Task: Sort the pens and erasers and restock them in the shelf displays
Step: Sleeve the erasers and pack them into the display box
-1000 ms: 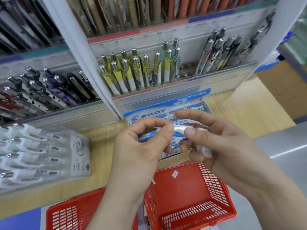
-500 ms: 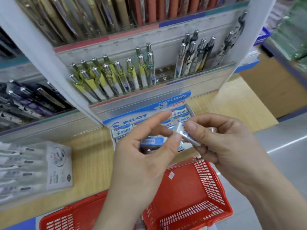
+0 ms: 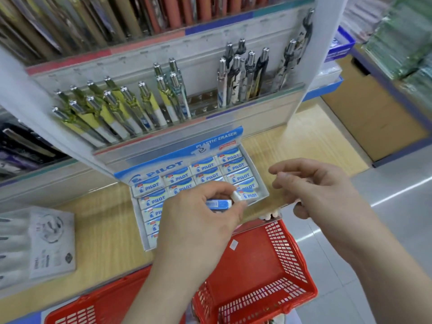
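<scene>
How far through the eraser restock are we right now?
Mostly done: the Pilot eraser box shows nearly full rows. In hand: the left hand pinches one blue-sleeved eraser over the box; the right hand is open. Left: seating that eraser. The red basket looks empty where visible.

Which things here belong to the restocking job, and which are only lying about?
Job: eraser in left hand; right hand; eraser display box; pens; red basket.

Lying about: cardboard box; white packaged set.
</scene>
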Tool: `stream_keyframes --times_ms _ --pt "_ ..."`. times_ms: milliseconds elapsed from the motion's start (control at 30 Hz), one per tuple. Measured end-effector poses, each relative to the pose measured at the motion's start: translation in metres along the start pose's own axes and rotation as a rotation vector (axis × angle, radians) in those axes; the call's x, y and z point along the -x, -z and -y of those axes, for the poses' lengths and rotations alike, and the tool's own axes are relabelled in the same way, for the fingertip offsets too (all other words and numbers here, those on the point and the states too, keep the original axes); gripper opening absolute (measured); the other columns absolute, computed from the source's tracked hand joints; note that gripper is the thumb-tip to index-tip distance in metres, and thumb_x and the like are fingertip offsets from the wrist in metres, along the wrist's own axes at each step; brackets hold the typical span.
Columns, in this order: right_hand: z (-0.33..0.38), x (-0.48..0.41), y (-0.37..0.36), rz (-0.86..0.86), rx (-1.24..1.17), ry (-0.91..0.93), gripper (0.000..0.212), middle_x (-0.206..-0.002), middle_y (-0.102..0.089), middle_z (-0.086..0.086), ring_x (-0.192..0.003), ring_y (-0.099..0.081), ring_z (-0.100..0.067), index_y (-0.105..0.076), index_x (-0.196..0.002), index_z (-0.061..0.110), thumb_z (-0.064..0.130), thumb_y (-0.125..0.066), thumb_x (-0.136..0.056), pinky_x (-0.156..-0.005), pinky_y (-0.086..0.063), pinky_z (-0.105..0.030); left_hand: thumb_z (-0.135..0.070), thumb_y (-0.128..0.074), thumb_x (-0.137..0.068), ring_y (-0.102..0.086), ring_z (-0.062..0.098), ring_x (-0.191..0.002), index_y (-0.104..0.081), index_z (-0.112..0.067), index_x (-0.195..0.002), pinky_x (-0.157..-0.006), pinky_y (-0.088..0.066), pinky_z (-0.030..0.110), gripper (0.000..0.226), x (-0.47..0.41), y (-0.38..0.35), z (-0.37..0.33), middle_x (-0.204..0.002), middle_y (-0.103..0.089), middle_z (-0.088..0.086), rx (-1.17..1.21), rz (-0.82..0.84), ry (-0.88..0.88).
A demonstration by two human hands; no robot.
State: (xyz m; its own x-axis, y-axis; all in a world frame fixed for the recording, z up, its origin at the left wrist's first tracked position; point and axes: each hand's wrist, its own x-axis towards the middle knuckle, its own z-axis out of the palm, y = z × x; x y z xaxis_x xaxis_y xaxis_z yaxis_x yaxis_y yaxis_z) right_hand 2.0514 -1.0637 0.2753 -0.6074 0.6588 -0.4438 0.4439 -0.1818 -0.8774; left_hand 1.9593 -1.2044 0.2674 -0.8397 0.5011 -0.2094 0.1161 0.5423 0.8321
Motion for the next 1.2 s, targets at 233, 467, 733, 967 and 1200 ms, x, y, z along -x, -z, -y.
stream_keyframes --times_ms 233,467,733,967,1200 --pt "-0.012 -0.008 -0.009 0.058 0.173 0.083 0.009 -0.061 -0.064 0.000 -0.047 -0.050 -0.004 -0.069 -0.085 0.019 0.016 -0.075 -0.079 -0.046 -0.039 -0.018 -0.046 -0.071 -0.068 -0.061 0.002 -0.078 -0.070 -0.039 -0.079 -0.075 -0.047 0.024 0.013 -0.006 -0.003 -0.010 -0.084 -0.069 -0.022 -0.330 0.010 -0.024" --pt "-0.008 -0.011 -0.015 0.015 0.287 0.093 0.016 -0.072 -0.069 -0.005 -0.065 -0.065 -0.029 -0.064 -0.081 0.021 0.018 -0.077 -0.074 -0.054 -0.049 -0.036 -0.044 -0.063 -0.079 -0.061 0.008 -0.078 -0.059 -0.051 -0.091 -0.072 -0.050 0.033 0.015 -0.010 -0.001 -0.013 -0.079 -0.068 -0.011 -0.384 0.113 -0.109" --pt "-0.011 -0.008 -0.019 -0.032 0.285 0.098 0.011 -0.071 -0.068 0.002 -0.062 -0.065 -0.022 -0.061 -0.085 0.026 0.022 -0.069 -0.079 -0.056 -0.051 -0.036 -0.046 -0.071 -0.070 -0.058 0.010 -0.080 -0.068 -0.034 -0.069 -0.067 -0.045 0.027 0.012 -0.027 -0.007 -0.022 -0.073 -0.065 -0.016 -0.543 0.102 -0.021" --pt "-0.003 0.010 -0.017 -0.073 -0.435 0.057 0.031 -0.086 -0.057 -0.011 -0.078 -0.072 -0.019 -0.061 -0.099 0.009 -0.013 -0.041 -0.090 -0.073 -0.059 -0.027 -0.046 -0.070 -0.073 -0.060 -0.002 -0.072 -0.071 -0.040 -0.080 -0.069 -0.047 0.021 0.009 -0.004 -0.007 -0.016 -0.074 -0.067 -0.019 -0.132 0.031 -0.139" --pt "0.005 0.023 -0.036 0.089 -0.770 0.040 0.030 -0.095 -0.056 -0.013 -0.103 -0.068 -0.024 -0.052 -0.106 0.014 -0.010 -0.049 -0.087 -0.069 -0.056 -0.044 -0.036 -0.079 -0.069 -0.064 -0.005 -0.067 -0.064 -0.053 -0.094 -0.062 -0.048 0.013 0.034 0.021 -0.013 -0.018 -0.071 -0.068 -0.024 0.123 0.040 -0.149"
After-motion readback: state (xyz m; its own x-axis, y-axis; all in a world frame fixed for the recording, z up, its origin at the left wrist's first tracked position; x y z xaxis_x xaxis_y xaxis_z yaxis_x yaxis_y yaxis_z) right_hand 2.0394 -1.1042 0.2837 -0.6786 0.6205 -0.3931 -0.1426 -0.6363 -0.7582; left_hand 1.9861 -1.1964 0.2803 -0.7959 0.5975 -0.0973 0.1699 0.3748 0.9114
